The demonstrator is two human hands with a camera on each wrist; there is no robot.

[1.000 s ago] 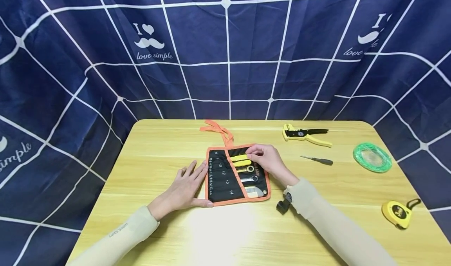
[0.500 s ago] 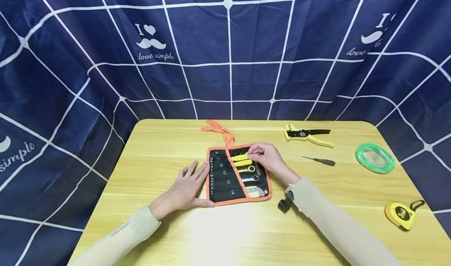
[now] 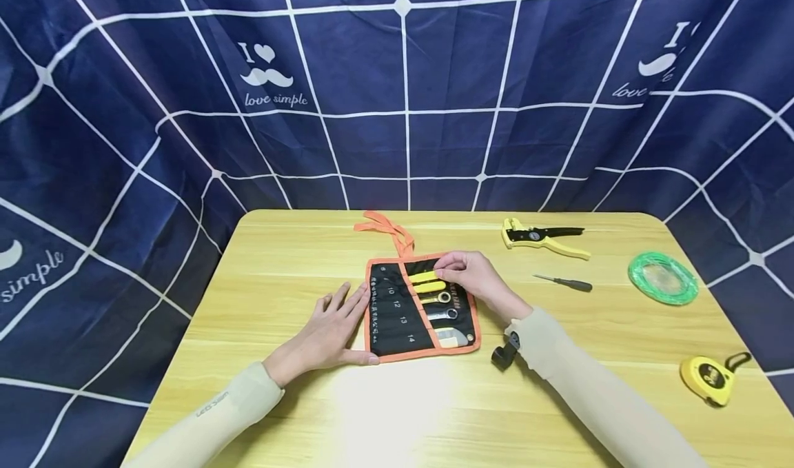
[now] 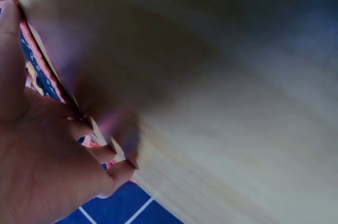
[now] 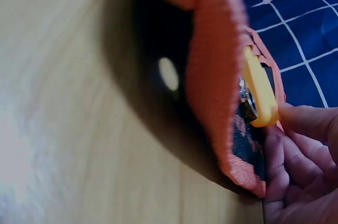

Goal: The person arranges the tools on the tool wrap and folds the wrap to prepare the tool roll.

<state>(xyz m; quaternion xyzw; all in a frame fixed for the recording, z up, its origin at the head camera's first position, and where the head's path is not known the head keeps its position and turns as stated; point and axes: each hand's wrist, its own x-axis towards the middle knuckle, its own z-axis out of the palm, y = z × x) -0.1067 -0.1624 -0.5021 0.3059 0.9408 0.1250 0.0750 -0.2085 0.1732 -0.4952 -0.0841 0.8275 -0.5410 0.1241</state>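
Observation:
A black tool pouch [image 3: 397,316] with orange edging lies unrolled on the table. My left hand [image 3: 325,330] rests flat with fingers spread, its fingertips and thumb along the pouch's left edge. At the pouch's upper right, my right hand [image 3: 474,280] pinches the end of a yellow-handled tool [image 3: 423,276] between thumb and fingers. The pocket hides the head of this tool; a second yellow handle [image 3: 429,287] lies right below. Below these, a brass-coloured ratchet wrench [image 3: 442,298], a silver wrench [image 3: 448,314] and a grey-and-white utility knife [image 3: 451,338] stick out of pockets.
Orange tie straps [image 3: 387,228] trail behind the pouch. Toward the right lie a yellow-black wire stripper [image 3: 540,236], a small screwdriver [image 3: 567,283], a green coil of wire [image 3: 662,278] and a yellow tape measure [image 3: 708,378]. A blue checked curtain [image 3: 347,144] encloses the table.
The view has shifted slightly, moving everything a little to the right in the picture. Both hands keep their places at the pouch, the right one still at the yellow handle.

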